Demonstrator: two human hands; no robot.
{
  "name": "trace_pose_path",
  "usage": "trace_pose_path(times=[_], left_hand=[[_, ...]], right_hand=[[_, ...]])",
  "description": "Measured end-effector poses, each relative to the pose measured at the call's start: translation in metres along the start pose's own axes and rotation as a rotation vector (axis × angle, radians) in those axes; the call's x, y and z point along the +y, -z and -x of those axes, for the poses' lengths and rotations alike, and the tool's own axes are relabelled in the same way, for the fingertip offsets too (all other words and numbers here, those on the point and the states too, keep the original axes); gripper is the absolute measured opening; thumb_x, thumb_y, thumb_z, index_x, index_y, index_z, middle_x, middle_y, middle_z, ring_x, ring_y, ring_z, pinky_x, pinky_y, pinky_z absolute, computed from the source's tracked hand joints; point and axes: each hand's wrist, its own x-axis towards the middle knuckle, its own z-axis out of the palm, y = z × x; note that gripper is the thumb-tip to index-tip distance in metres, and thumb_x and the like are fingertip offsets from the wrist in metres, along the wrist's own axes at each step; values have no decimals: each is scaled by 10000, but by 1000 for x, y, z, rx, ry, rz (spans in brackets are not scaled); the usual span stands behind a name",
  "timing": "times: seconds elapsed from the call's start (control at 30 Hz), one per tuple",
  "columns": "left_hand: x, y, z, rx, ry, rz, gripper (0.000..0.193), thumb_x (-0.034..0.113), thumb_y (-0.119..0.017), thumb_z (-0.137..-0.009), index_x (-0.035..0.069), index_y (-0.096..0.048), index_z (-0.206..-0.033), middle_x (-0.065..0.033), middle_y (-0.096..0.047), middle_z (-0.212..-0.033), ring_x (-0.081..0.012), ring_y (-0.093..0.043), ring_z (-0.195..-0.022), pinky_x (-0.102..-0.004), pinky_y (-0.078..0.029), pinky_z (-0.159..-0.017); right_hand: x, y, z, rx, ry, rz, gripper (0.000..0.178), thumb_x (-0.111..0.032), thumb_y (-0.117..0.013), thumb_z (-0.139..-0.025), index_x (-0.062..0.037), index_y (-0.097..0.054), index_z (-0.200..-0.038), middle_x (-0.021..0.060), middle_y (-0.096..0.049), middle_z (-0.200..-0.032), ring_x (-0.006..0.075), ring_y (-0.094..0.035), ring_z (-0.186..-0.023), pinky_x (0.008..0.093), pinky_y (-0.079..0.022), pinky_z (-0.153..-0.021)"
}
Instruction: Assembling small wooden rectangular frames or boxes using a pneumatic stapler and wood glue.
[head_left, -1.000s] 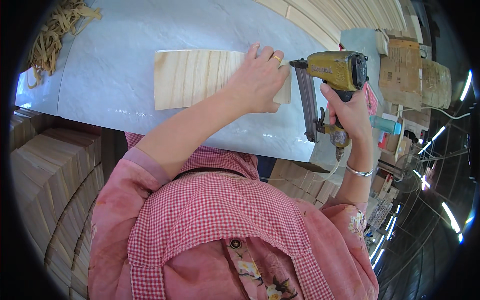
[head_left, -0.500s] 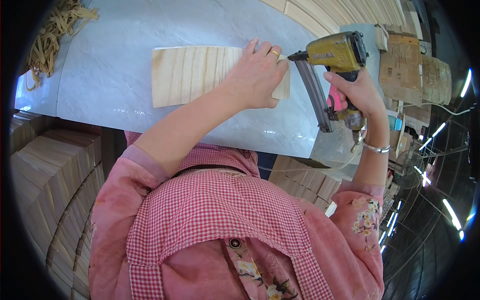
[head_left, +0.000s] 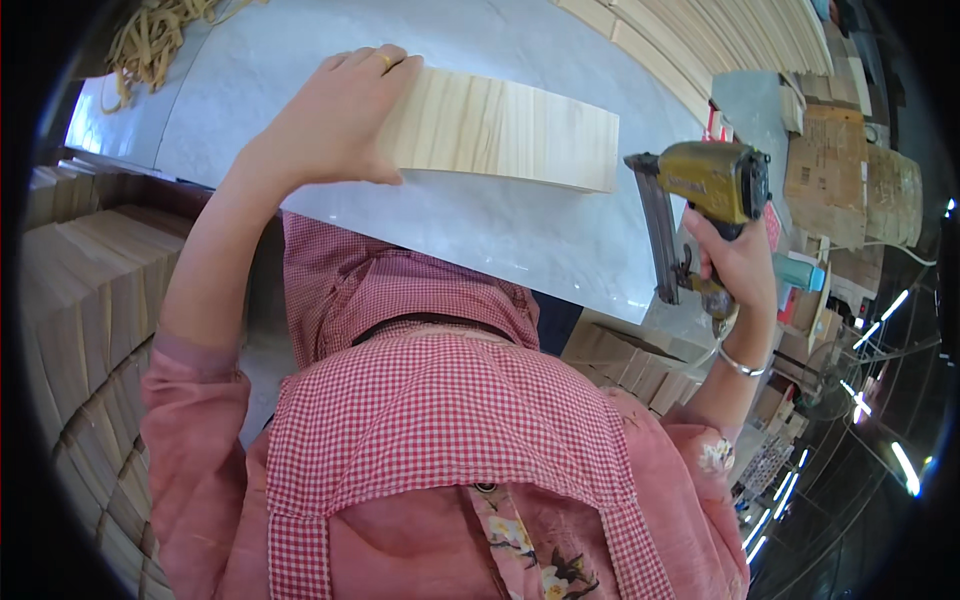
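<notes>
A pale wooden board (head_left: pixel 510 130) with a streaky grain lies lengthwise over the light worktop (head_left: pixel 520 235). My left hand (head_left: pixel 345 115) spans its left end, the fingers over the far edge and the thumb at the near edge; a ring is on one finger. In my right hand (head_left: pixel 738 255) is a yellow and black nail gun (head_left: pixel 710 180) with a long slanted magazine, held by its handle. The gun's nose is a little to the right of the board's right end, apart from it. The board's underside is hidden.
Bundled tan strips (head_left: pixel 150 50) lie at the worktop's far left. Long wooden slats (head_left: pixel 690 40) are stacked at the far right, near cardboard boxes (head_left: pixel 825 165). Piled wooden pieces (head_left: pixel 90 270) stand below the left edge. An air hose runs from the gun.
My left hand has gone from the board's right end to its left end. The board sits farther right and is angled differently. The nail gun has drawn away rightward and nearer me.
</notes>
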Motion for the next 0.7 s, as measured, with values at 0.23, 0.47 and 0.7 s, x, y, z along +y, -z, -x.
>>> trace_pose_path(times=[0.23,0.47,0.7], left_hand=[[32,-21,-23,38,108,126,893,331,-899,-522,16,-590,-1299,-140,-621,-1273,-301,-598,-1104,-409,-493,-979],[44,-36,-31,116,114,138,851,342,-872,-539,13,-605,-1277,-138,-639,-1223,-294,-606,-1052,-381,-507,-939],[45,-41,-29,166,119,147,842,331,-859,-549,19,-600,-1287,-135,-632,-1222,-292,-596,-1032,-377,-506,-920]], right_hand=[[-1,-24,27,40,20,-38,342,-230,-814,-877,29,-644,-1020,11,-553,-577,101,-478,-420,242,-389,-398],[-5,-36,27,-2,-27,-5,323,-239,-817,-876,29,-667,-977,20,-563,-576,105,-492,-422,245,-393,-395],[-13,-48,23,-10,-2,-29,310,-223,-807,-885,39,-667,-974,26,-573,-581,102,-493,-420,240,-393,-390]])
